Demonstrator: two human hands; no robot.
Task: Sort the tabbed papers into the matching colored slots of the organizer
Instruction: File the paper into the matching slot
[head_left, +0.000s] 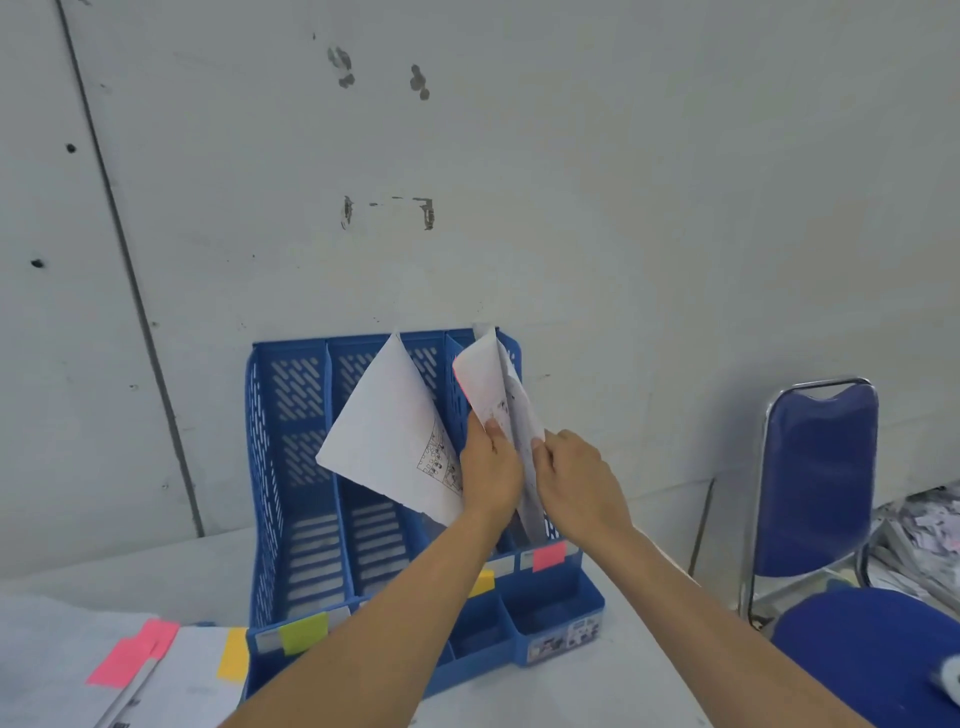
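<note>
At the far left, some papers (197, 670) lie flat on the bench (571, 691). They have pink tabs (130, 654) and a yellow tab (232, 653) on them. A pen (130, 691) lies on top of them.

Next to them stands the blue organizer (291, 467), with its back close to the wall (623, 208). The slot at its left end has a green tab (304, 631) on the front.

We see a white sheet (384, 431) with small drawings on it. It leans in front of the middle slots, with one corner pointing up. The left hand (491, 467) holds this sheet by its lower right part, and its thumb rests on the paper beside it.

That paper is a pink-edged paper (485, 384). It stands bent in the slot at the right end. The right hand (576, 483) pinches its lower part. The two hands are just beside each other.

On the organizer's front, a yellow label (480, 582) peeks out beside the left arm, and a pink label (549, 556) marks the right-end slot.

To the right stands a blue chair (821, 478). Behind it lies a messy pile of papers (919, 525).
</note>
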